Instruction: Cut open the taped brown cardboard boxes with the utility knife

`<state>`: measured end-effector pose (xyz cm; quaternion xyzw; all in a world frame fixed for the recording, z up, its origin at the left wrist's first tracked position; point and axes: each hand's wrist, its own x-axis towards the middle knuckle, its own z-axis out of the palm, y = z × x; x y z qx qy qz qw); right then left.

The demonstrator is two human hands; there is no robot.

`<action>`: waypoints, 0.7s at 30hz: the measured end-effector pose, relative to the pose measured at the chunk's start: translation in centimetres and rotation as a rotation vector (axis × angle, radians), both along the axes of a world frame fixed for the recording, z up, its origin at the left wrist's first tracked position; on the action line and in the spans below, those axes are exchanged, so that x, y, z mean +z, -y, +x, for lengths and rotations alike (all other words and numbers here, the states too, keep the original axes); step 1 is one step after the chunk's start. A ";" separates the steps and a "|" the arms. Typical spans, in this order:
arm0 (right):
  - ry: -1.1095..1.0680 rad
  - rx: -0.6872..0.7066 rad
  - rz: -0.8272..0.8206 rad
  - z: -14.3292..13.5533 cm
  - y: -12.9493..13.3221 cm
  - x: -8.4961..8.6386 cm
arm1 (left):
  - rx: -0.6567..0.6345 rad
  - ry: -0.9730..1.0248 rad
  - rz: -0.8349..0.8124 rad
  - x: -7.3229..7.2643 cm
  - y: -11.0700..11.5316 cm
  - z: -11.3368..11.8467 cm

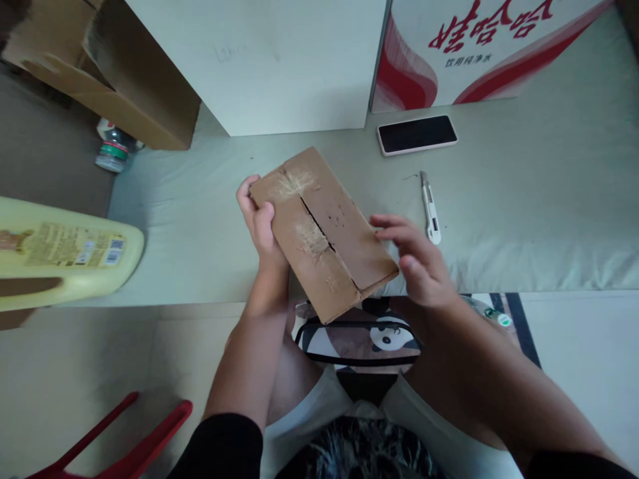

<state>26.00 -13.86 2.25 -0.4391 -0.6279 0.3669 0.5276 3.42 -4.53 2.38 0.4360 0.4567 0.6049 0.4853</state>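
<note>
A small brown cardboard box [344, 229] is held up, tilted, over the front edge of the pale green surface. Its flaps meet at a narrow gap, with torn, scuffed patches along the seam. My left hand [260, 223] grips the box's left end, thumb on top. Near the box's right edge is my right hand [417, 256], its fingers apart and the fingertips close to the cardboard; whether they touch it is unclear. A white utility knife [430, 209] lies to the right, below a phone [417, 134] with a dark screen.
A white box [299, 66] and a red-and-white carton [474, 53] stand at the back. On the left are an open cardboard box [144, 86], a plastic bottle [114, 150] and a large yellow jug [74, 256]. Red legs [150, 442] show lower left.
</note>
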 end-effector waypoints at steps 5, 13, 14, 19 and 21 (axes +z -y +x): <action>0.513 -0.664 -0.268 4.4 -2.1 -0.7 | 0.081 0.073 0.133 -0.6 -0.6 0.0; 0.909 -0.598 -0.564 6.6 -3.3 -2.0 | 0.075 0.003 0.128 -1.1 -0.4 -0.2; 0.884 -0.594 -0.559 6.4 -3.3 -1.9 | 0.070 -0.009 0.125 -1.2 -0.3 -0.1; 0.416 -0.562 -0.405 5.0 -3.1 -0.9 | 0.043 -0.032 0.103 -1.4 0.3 0.2; 0.181 -0.548 -0.326 4.3 -3.0 -0.5 | 0.032 -0.036 0.098 -1.6 0.4 0.5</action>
